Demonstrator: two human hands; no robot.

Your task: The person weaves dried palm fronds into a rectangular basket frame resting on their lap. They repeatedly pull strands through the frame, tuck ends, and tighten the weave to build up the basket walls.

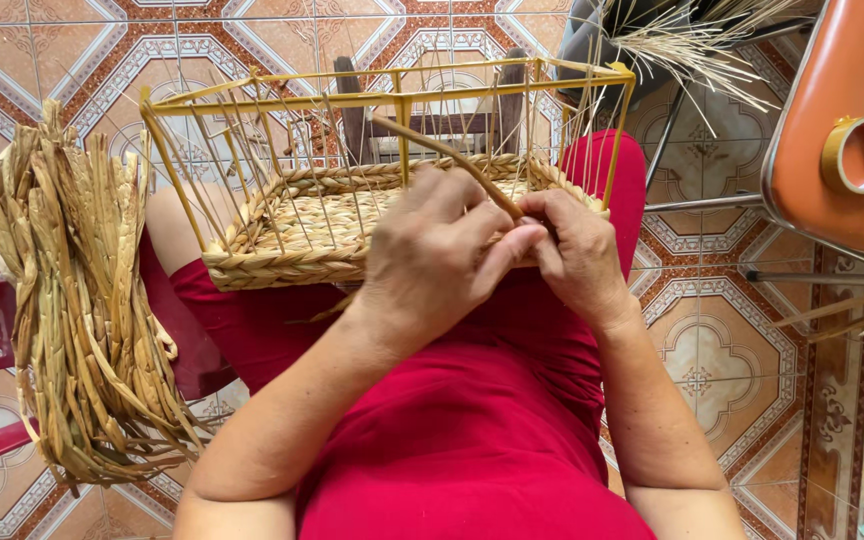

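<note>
Person's lap in red cloth (472,420) w/ half-woven basket (292,225) on it; patterned tile floor (722,350) underneath.

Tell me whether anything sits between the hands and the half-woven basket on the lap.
Nothing visible does. The left hand and right hand both rest on the near woven edge of the basket, pinching a straw strand there.

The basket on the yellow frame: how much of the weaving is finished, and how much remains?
Done: the basket has a woven bottom and a few rows of low wall. In hand: the left hand and right hand work one strand at the near wall. Left: the yellow wire frame stands bare above the weave, and a bundle of dried strands waits alongside.
</note>
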